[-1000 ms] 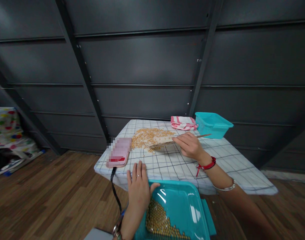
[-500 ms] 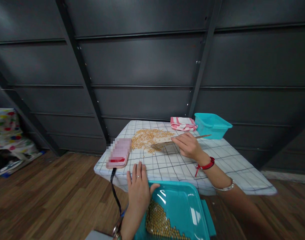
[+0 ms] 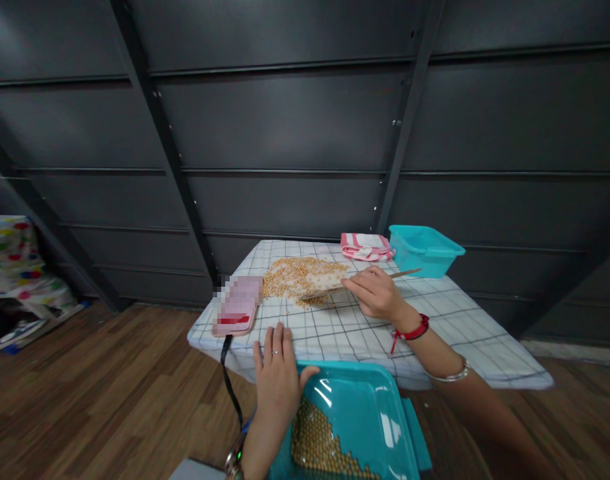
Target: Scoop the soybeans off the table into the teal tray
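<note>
— What does the right hand hold?
— A thin tool, clasped in its fingers, one end at the near edge of the beans on the cloth.
— And the left hand?
— Fingers spread, unclenched, thumb over the tub rim.

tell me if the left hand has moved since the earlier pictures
No: against the checkered tablecloth, the left hand stays in the same spot, with no visible shift either way.

There are two hands, two tubs, one flat tool, one phone, one towel and one tablecloth.
</note>
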